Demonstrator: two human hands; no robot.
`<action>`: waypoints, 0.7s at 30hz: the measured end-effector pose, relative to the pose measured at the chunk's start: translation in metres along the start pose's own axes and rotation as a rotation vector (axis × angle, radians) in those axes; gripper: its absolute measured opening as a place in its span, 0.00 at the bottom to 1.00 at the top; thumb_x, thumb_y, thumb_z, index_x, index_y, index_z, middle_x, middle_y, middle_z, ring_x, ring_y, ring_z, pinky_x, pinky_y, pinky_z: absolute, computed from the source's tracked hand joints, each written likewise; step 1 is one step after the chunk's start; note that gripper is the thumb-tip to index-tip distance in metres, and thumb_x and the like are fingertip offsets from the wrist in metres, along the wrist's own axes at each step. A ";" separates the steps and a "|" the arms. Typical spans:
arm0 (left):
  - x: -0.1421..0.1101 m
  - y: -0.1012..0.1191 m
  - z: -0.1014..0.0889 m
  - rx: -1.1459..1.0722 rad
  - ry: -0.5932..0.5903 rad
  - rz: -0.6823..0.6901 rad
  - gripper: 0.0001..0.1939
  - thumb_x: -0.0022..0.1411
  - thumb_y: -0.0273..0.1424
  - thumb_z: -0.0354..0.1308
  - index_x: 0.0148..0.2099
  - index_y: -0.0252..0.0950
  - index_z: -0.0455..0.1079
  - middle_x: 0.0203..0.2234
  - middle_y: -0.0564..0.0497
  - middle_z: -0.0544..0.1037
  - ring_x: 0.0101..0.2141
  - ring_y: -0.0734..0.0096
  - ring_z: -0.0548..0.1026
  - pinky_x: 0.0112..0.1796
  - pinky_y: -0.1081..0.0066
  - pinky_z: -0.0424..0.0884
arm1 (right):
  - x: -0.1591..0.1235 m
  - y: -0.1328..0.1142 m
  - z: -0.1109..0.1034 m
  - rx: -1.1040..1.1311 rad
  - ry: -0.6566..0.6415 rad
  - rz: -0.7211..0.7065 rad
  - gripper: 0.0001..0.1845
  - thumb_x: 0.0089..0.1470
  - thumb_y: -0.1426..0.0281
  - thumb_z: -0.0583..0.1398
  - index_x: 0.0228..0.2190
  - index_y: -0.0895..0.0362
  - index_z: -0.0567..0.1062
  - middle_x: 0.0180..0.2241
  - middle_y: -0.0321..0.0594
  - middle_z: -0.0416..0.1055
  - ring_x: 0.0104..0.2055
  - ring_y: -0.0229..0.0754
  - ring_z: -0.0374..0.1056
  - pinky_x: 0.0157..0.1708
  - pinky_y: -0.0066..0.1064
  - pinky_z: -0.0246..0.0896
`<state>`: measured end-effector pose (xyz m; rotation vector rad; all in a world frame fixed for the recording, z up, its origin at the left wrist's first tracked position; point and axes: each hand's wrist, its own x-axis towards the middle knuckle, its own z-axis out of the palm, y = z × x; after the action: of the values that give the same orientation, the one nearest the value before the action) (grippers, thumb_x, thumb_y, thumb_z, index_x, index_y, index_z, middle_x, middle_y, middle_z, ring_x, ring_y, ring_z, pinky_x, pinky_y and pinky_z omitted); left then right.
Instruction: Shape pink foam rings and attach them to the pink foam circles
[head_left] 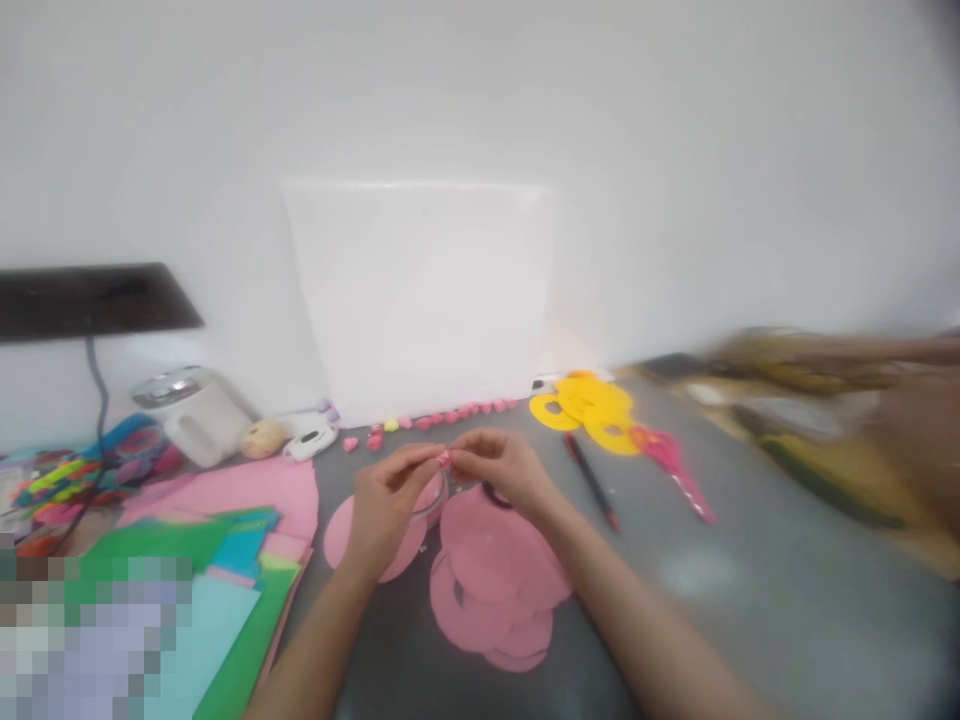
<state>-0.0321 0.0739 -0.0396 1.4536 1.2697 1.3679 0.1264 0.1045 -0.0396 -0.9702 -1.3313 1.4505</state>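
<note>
Between my two hands is a small pink folded paper piece [444, 459], pinched at the fingertips. My left hand [384, 500] grips its left side, and my right hand [504, 466] grips its right side. Just below the fingers, a round clear-rimmed item [436, 505], perhaps a tape roll, is partly hidden by my left hand. A pink paper disc [340, 535] lies under my left hand. Several overlapping pink paper circles [491, 555] spread beneath my right wrist. Beyond the hands, small pink folded pieces [465, 411] line the wall side, with a yellow one [391, 425] among them.
Yellow paper rings [592, 405], a dark pen [592, 482] and pink scissors [675, 465] lie to the right. Coloured paper sheets [225, 600] and a white appliance [199, 420] are at left. A white panel [427, 300] leans on the wall. Blurred items fill the far right.
</note>
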 end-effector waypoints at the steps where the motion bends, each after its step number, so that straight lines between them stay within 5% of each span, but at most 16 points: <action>1: 0.000 0.000 0.000 0.006 0.000 0.002 0.08 0.53 0.35 0.62 0.35 0.40 0.78 0.35 0.51 0.81 0.38 0.65 0.76 0.42 0.69 0.72 | 0.000 0.000 0.000 0.004 -0.014 0.003 0.17 0.38 0.59 0.67 0.26 0.60 0.77 0.21 0.38 0.73 0.25 0.37 0.70 0.29 0.30 0.68; 21: 0.001 0.003 -0.001 0.125 -0.037 0.093 0.07 0.54 0.35 0.59 0.33 0.41 0.78 0.34 0.50 0.81 0.35 0.63 0.76 0.39 0.67 0.72 | 0.000 0.000 -0.001 -0.051 -0.108 0.031 0.20 0.42 0.54 0.64 0.25 0.61 0.77 0.21 0.40 0.74 0.25 0.39 0.72 0.31 0.33 0.70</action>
<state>-0.0332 0.0744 -0.0361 1.6342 1.2973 1.3361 0.1277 0.1046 -0.0394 -0.9605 -1.4433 1.5168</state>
